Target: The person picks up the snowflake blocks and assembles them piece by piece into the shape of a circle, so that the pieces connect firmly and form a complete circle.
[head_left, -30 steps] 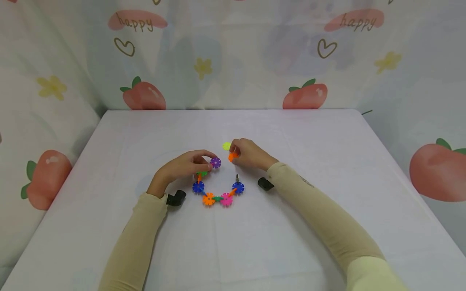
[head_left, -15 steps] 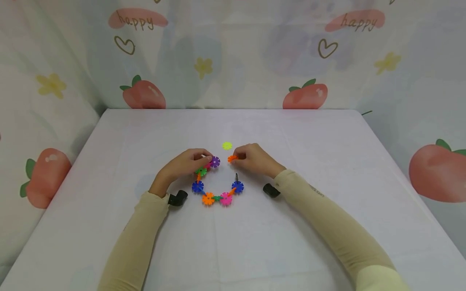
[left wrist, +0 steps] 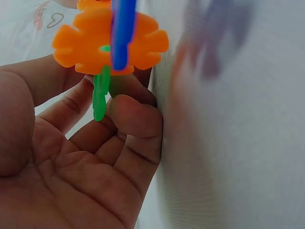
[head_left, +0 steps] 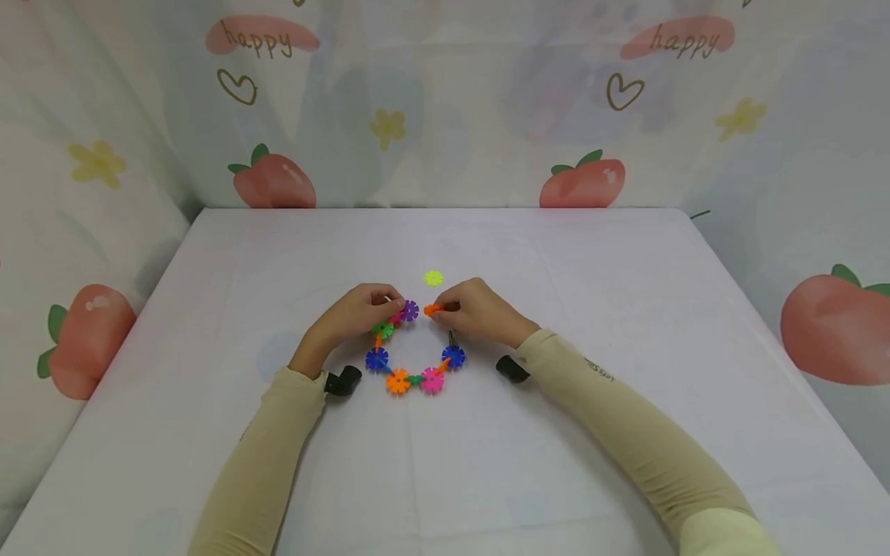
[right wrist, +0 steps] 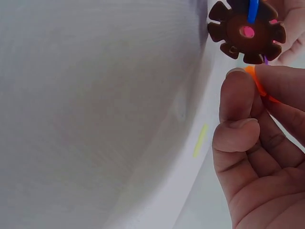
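An open ring of notched plastic snowflake discs lies on the table, with blue, orange, green and pink pieces linked together. My left hand (head_left: 358,313) pinches its far left end, where a purple disc (head_left: 410,310) sticks out past the fingertips. Finger and thumb of my right hand (head_left: 480,310) pinch a loose orange disc (head_left: 432,310), turned nearly edge-on and a short gap from the purple one. A brown disc (right wrist: 245,33) stands at the chain's other end, linked to a blue disc (head_left: 453,357). The left wrist view has an orange disc (left wrist: 90,43) and a green one (left wrist: 99,100) close up.
A single yellow disc (head_left: 434,277) lies flat behind the hands. Black wrist cameras (head_left: 344,381) sit at both cuffs, near the ring's sides. The white table (head_left: 591,255) ends at a patterned curtain (head_left: 473,116) behind.
My right hand has drawn back from beside the yellow disc and carried the orange disc left toward the purple one, turning it edge-on. The left hand has stayed nearly still.
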